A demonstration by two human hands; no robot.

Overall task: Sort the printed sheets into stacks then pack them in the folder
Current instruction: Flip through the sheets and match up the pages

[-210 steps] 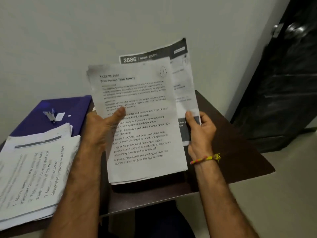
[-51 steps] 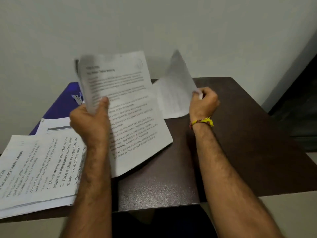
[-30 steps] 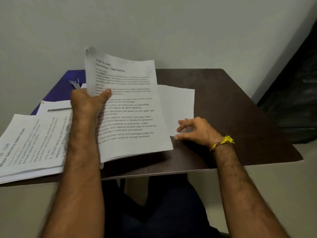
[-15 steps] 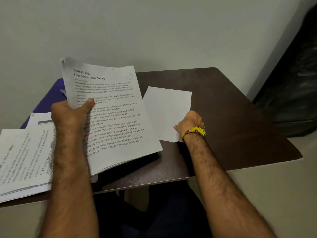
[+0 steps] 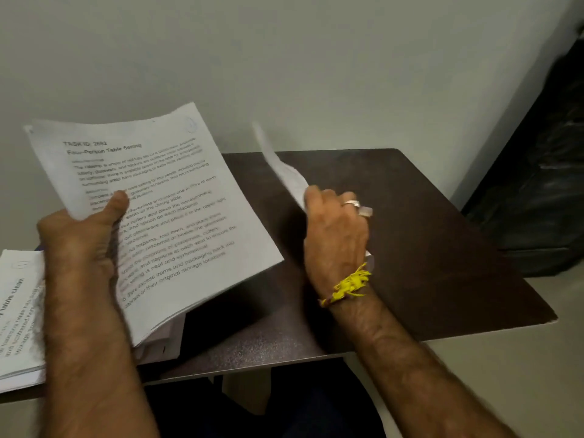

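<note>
The left hand grips a bundle of printed sheets above the near left part of the dark table, thumb pressed on the top page, which is headed "Four-Person Table Setting". The right hand grasps a single sheet by its lower edge, fingers curled round it; the sheet stands almost edge-on to the camera and tilts up from the table. Half a second earlier this same sheet lay flat and blank side up on the table, with the right hand at its near corner. It has since been raised, so the sheet set down a moment ago is being picked up or turned over again. In judgement, placement of this sheet is not final: either its face is being checked or it is being moved to another position. A separate stack of printed sheets lies at the left table edge, partly hidden by the left forearm. The folder is not visible in the current view; earlier views showed it at the far left of the table, behind the held bundle. Sorting is in progress, and the held bundle suggests many sheets are not yet sorted. Packing has not begun.
</note>
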